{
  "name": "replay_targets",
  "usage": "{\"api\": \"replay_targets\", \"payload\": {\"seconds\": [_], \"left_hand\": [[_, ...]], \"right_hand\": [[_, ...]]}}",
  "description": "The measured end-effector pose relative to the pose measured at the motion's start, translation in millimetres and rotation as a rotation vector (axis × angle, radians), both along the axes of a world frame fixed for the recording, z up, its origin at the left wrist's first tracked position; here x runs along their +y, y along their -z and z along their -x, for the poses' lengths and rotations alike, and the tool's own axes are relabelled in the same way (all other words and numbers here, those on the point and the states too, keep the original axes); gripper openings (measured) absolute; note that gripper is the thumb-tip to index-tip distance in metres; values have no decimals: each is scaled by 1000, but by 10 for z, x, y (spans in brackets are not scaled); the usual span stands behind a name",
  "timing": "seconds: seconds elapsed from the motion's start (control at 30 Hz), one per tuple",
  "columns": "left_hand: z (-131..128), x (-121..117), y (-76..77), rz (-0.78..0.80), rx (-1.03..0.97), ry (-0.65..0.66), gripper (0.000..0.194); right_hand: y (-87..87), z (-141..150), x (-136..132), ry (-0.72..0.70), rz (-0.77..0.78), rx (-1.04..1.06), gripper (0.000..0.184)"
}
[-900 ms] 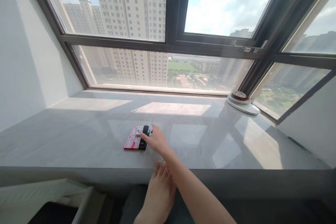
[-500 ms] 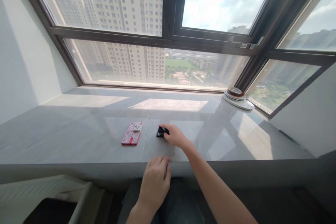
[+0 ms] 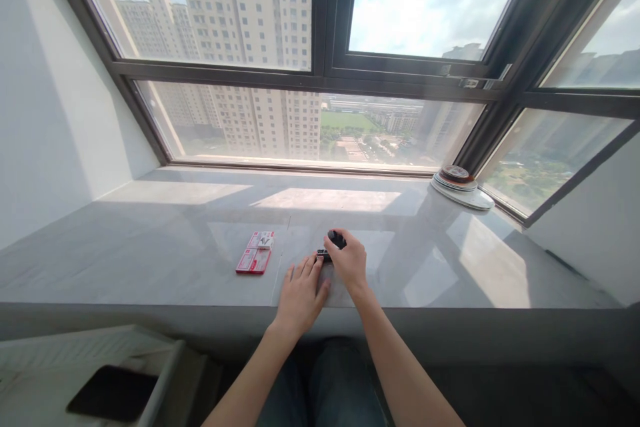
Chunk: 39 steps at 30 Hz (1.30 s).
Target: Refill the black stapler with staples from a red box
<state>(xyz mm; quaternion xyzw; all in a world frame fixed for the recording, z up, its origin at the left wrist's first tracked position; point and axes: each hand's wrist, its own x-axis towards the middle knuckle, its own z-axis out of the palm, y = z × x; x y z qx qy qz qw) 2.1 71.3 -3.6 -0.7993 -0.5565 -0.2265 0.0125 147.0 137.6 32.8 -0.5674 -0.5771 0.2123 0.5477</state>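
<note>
A small black stapler [image 3: 324,256] lies on the grey marble windowsill, its upper part raised from its base. My right hand [image 3: 350,260] is closed around that raised part, thumb on the near side. Flat on the sill to the left is my left hand [image 3: 300,293], fingers stretched out and thumb apart. Its index fingertip touches the left end of the stapler's base. Further left lie red-and-white flat boxes [image 3: 254,260], with a smaller white box [image 3: 265,241] on top at their upper right. My right fingers hide part of the stapler.
Round plates or discs [image 3: 463,188] are stacked in the sill's far right corner by the window frame. The sill's front edge [image 3: 175,305] runs just before my legs. A pale chair or stand with a dark pad [image 3: 113,392] stands below at the left.
My right hand has shifted right with the stapler, whose upper part is now lifted. My left hand has moved up from the sill's edge to the stapler's base. The view has turned slightly.
</note>
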Motion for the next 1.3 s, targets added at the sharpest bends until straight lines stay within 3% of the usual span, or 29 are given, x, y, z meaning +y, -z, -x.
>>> {"api": "replay_targets", "payload": {"seconds": [0.17, 0.23, 0.3, 0.43, 0.5, 0.57, 0.63, 0.73, 0.8, 0.9, 1.03, 1.2, 1.3], "left_hand": [[7, 3, 48, -50, -25, -38, 55], [23, 7, 45, -69, -40, -44, 54], [92, 12, 8, -108, -61, -86, 51], [443, 18, -106, -172, -89, -398, 54], [667, 2, -131, -137, -81, -541, 54], [846, -35, -126, -93, -72, -570, 47], [933, -85, -112, -51, -86, -482, 38], [861, -131, -128, 40, -153, -207, 32], [711, -113, -168, 93, -206, -34, 31], [457, -13, -229, 135, -279, 113, 35], [313, 159, -232, 175, -388, 193, 42], [378, 240, -186, 204, -462, 214, 34], [378, 233, -179, 198, -479, 218, 35]], "right_hand": [[152, -457, 79, -22, 91, 873, 38], [259, -638, 30, -72, 161, 1027, 39], [344, -777, -66, -136, 193, 1051, 38], [414, -913, -325, -161, 250, 911, 36], [413, -919, -441, -159, 328, 715, 41], [393, -888, -521, -195, 414, 435, 42], [357, -820, -558, -223, 451, 124, 40], [287, -648, -539, -269, 420, -193, 35], [253, -505, -487, -363, 466, -232, 37], [248, -333, -375, -437, 560, -176, 42], [287, -382, -244, -381, 561, -151, 34], [288, -803, -187, -364, 632, -137, 37], [201, -954, -200, -285, 565, -233, 35]]}}
